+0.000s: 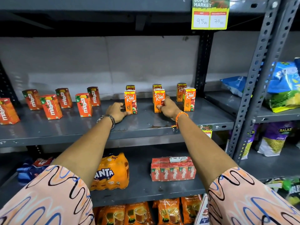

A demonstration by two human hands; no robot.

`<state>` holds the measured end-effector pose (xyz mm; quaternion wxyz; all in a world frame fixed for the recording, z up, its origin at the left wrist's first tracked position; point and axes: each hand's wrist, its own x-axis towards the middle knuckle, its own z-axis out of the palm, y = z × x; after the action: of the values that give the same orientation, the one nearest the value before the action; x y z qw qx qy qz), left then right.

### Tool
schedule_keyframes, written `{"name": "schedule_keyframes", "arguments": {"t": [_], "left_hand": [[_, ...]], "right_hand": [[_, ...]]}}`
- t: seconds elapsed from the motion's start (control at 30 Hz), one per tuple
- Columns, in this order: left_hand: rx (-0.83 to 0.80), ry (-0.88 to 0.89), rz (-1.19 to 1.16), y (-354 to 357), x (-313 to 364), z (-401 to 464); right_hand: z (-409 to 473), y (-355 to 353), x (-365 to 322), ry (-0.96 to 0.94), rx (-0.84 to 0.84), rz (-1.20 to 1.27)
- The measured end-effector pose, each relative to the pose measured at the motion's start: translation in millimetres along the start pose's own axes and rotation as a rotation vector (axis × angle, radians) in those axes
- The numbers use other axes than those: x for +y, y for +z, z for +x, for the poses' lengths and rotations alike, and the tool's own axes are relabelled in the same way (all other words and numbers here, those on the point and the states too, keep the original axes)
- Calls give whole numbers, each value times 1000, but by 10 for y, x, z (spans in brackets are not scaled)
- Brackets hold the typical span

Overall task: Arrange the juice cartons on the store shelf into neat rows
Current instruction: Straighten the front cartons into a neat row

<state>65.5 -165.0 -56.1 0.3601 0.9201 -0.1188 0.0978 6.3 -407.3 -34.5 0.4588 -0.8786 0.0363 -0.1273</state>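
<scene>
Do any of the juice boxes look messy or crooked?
Yes. The red Maaza cartons on the left of the shelf are scattered, turned at different angles and unevenly spaced. The orange Real apple cartons stand straighter, in pairs front to back; the left hand and right hand touch two of them.

my sleeves (48, 197): peach with black, blue, orange squiggles | Real cartons (130, 102): orange, yellow tops | Maaza cartons (51, 106): red-orange | shelf (146, 125): dark grey | my wrist thread (179, 116): orange | price tag (210, 13): yellow-green
</scene>
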Motion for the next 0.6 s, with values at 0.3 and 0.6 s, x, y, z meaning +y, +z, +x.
{"name": "schedule_keyframes", "arguments": {"t": [0.3,0.6], "left_hand": [[-43,-62,149,-64,160,-842],[216,182,669,217,147,-1469]], "right_hand": [[-227,-135,152,-36,128,-74],[-474,-316,247,38,805,106]]}}
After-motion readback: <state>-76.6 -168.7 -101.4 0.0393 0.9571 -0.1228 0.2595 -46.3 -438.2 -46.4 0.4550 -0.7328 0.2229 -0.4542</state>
